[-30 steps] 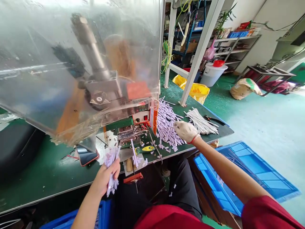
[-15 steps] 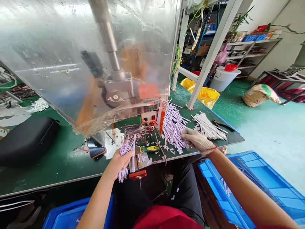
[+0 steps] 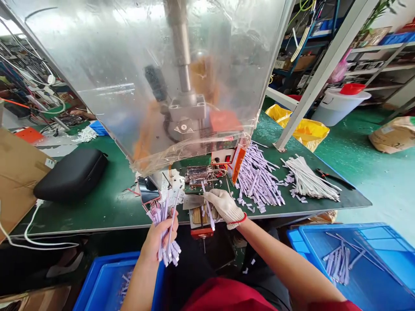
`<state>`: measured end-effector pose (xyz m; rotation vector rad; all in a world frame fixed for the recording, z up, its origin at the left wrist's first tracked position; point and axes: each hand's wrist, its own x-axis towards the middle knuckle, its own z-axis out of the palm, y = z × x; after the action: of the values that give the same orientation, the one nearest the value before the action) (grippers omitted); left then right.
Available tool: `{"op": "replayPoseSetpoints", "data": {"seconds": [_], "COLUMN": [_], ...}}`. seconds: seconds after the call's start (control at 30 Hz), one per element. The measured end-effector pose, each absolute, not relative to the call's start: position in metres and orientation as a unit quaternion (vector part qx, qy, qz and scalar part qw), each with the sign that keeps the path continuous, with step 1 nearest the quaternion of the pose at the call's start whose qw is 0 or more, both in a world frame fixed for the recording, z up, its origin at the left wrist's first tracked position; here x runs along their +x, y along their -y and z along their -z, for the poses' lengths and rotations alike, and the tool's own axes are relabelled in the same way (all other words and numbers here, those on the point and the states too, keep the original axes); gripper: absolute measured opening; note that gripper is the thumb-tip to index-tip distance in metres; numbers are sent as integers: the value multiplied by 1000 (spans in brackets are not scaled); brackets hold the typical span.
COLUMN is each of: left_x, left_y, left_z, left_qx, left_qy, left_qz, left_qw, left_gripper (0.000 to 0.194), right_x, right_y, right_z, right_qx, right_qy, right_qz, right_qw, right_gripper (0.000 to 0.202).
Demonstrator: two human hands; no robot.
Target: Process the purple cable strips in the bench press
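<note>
My bare left hand [image 3: 160,237] is closed around a bundle of thin lavender strips [image 3: 172,254], their ends fanning out above and below the fist. My right hand [image 3: 225,208], in a white knit glove with a red cuff, pinches a single lavender strip [image 3: 210,215] in front of the machine. That strip points toward a small metal fixture [image 3: 197,176] under the machine's clear guard [image 3: 106,65]. Below the strip, a red block [image 3: 201,233] juts from the table's front edge. A loose pile of lavender strips [image 3: 259,177] lies right of the machine.
White strips [image 3: 313,179] and pliers [image 3: 335,179] lie farther right on the green table [image 3: 123,211]. A black case [image 3: 71,175] and a phone [image 3: 148,190] stand left. Blue bins [image 3: 382,268] flank my legs, the right one holding several strips. A white post [image 3: 319,77] rises behind.
My right hand has moved left from the lavender pile to the front of the fixture and now pinches one strip. The left hand still grips its bundle. The view has turned left.
</note>
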<state>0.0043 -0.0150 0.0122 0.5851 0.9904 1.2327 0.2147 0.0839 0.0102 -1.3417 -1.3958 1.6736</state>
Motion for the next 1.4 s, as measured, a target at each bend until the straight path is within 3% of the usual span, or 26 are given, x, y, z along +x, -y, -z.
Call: {"op": "replayPoseSetpoints", "data": {"seconds": [0.6,0.8,1.03,1.3,1.4], "left_x": [7,6,9,12,-8], "left_y": [16,10,-13,7,8], "left_z": [-3,-19,-38,-36,-29], "left_qx": [306,376,515,501,473], "left_qy": [-515,-545,-541,-535,-527], "left_qz": [-521,-460,-286,-219,-255], "left_qw": [609,592,601,644,658], "left_gripper": [36,30,21,34,35], "right_x": [198,217,251,284,334], "right_y": [-97,-97,-83,-47,-63], "right_z": [6,-21,-68,-77,-71], "right_qx": [-481,-505,-326,-302,-431], "right_qy": [444,550,807,779,736], "right_qz": [-685,-614,-462,-532,-502], "right_qw": [320,255,171,137,141], "right_gripper": [29,33,23,20,28]}}
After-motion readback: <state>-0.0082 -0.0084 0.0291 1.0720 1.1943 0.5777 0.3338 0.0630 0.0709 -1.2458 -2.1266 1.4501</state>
